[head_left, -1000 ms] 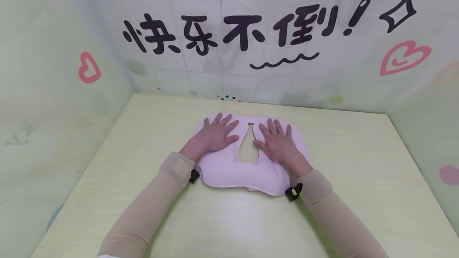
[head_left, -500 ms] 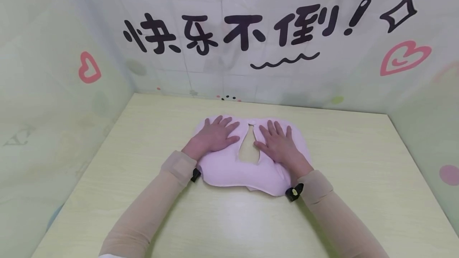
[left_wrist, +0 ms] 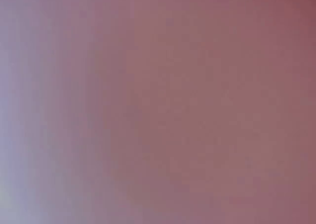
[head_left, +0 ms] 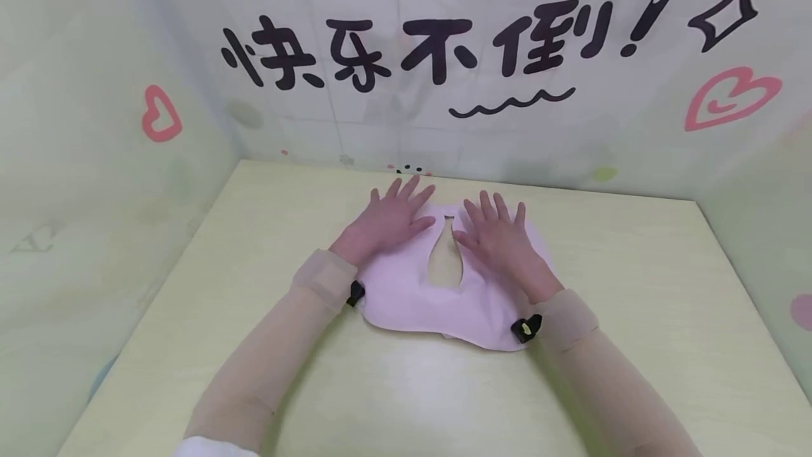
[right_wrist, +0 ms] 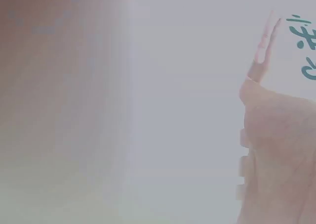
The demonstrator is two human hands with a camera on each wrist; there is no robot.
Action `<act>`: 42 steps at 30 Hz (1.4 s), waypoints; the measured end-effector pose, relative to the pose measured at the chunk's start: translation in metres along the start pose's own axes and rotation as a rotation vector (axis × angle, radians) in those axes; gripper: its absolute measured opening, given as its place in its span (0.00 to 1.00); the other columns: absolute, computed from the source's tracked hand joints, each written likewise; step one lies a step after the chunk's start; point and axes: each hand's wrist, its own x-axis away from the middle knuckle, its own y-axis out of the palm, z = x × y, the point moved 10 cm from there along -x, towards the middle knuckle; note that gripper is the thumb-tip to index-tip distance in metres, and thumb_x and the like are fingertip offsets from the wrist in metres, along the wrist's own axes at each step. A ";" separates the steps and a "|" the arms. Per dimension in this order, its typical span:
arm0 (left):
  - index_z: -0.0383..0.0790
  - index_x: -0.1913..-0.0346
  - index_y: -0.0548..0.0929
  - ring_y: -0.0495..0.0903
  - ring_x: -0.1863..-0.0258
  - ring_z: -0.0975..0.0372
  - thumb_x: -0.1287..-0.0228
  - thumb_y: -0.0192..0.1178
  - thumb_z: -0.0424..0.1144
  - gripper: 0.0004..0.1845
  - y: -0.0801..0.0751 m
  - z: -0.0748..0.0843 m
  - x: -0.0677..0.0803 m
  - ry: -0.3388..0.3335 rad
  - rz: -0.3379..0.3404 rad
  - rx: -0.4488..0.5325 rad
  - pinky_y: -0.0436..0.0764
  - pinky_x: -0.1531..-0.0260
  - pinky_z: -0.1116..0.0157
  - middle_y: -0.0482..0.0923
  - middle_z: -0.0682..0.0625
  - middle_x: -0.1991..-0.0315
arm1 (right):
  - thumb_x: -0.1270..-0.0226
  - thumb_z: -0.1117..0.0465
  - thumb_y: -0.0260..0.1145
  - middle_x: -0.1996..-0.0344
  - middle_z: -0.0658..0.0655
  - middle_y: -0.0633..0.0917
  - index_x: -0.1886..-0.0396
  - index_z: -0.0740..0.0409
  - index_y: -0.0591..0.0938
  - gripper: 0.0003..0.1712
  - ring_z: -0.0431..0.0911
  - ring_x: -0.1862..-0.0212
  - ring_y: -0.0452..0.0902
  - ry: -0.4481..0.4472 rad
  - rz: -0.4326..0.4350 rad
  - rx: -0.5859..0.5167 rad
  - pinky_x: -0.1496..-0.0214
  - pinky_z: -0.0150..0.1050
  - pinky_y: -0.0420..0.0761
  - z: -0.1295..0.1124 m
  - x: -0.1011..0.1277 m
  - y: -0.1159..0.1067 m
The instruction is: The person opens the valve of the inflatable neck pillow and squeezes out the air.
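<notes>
Pink cloth (head_left: 438,298) lying folded and flat on the worktop (head_left: 634,344), left hand (head_left: 388,223) and right hand (head_left: 501,242) pressing it with fingers spread; smoothing appears nearly complete.

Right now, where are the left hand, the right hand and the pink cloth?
left hand (head_left: 388,223), head view, back of the hand.
right hand (head_left: 501,242), head view, back of the hand.
pink cloth (head_left: 412,302), head view, bare near part.
</notes>
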 end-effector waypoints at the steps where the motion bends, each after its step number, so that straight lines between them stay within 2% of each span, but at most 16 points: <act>1: 0.55 0.16 0.50 0.41 0.20 0.40 0.19 0.39 0.63 0.37 -0.002 0.003 -0.003 0.006 0.003 0.007 0.47 0.31 0.29 0.40 0.46 0.16 | 0.19 0.36 0.47 0.20 0.70 0.51 0.17 0.55 0.56 0.42 0.67 0.20 0.40 0.004 0.007 -0.004 0.29 0.76 0.38 0.002 -0.003 -0.002; 5: 0.55 0.17 0.53 0.42 0.20 0.40 0.19 0.38 0.63 0.35 0.004 0.010 -0.010 0.012 -0.064 0.018 0.48 0.31 0.29 0.45 0.48 0.17 | 0.19 0.37 0.48 0.19 0.70 0.50 0.17 0.51 0.58 0.40 0.68 0.20 0.39 -0.007 -0.018 -0.018 0.29 0.76 0.38 0.006 -0.012 0.002; 10: 0.55 0.18 0.56 0.46 0.21 0.38 0.19 0.37 0.62 0.33 0.019 0.008 -0.010 -0.014 -0.171 0.011 0.52 0.32 0.29 0.48 0.50 0.17 | 0.19 0.38 0.49 0.20 0.71 0.49 0.17 0.51 0.58 0.40 0.70 0.20 0.39 -0.009 -0.098 -0.042 0.29 0.77 0.38 0.010 -0.017 0.021; 17: 0.56 0.18 0.58 0.46 0.21 0.40 0.19 0.35 0.63 0.33 0.025 0.005 -0.009 -0.029 -0.220 -0.047 0.53 0.31 0.30 0.49 0.51 0.17 | 0.19 0.36 0.47 0.19 0.69 0.48 0.16 0.51 0.55 0.41 0.68 0.20 0.38 -0.010 -0.127 -0.074 0.28 0.75 0.37 0.011 -0.017 0.027; 23: 0.57 0.18 0.57 0.46 0.21 0.39 0.19 0.36 0.63 0.33 0.027 0.007 -0.010 -0.025 -0.229 -0.061 0.52 0.31 0.31 0.48 0.51 0.17 | 0.18 0.35 0.44 0.19 0.69 0.47 0.16 0.50 0.52 0.42 0.68 0.20 0.38 -0.009 -0.154 -0.078 0.28 0.75 0.38 0.013 -0.015 0.031; 36: 0.56 0.18 0.58 0.47 0.21 0.39 0.18 0.35 0.62 0.33 0.028 0.006 -0.008 -0.031 -0.211 -0.065 0.53 0.31 0.32 0.49 0.51 0.18 | 0.18 0.36 0.44 0.19 0.70 0.45 0.15 0.52 0.51 0.42 0.69 0.20 0.36 -0.012 -0.167 -0.132 0.29 0.76 0.39 0.012 -0.014 0.035; 39: 0.54 0.18 0.58 0.47 0.20 0.40 0.18 0.35 0.61 0.33 0.027 0.003 -0.009 -0.027 -0.184 -0.036 0.52 0.31 0.31 0.49 0.48 0.17 | 0.18 0.36 0.43 0.19 0.70 0.43 0.15 0.54 0.49 0.43 0.69 0.20 0.35 0.006 -0.147 -0.152 0.29 0.76 0.36 0.016 -0.009 0.027; 42: 0.53 0.17 0.56 0.45 0.20 0.41 0.17 0.35 0.60 0.33 0.019 -0.001 -0.006 -0.026 -0.128 -0.011 0.50 0.31 0.30 0.47 0.47 0.17 | 0.18 0.36 0.44 0.19 0.69 0.43 0.15 0.54 0.47 0.44 0.68 0.20 0.34 0.034 -0.107 -0.163 0.29 0.76 0.34 0.023 -0.002 0.012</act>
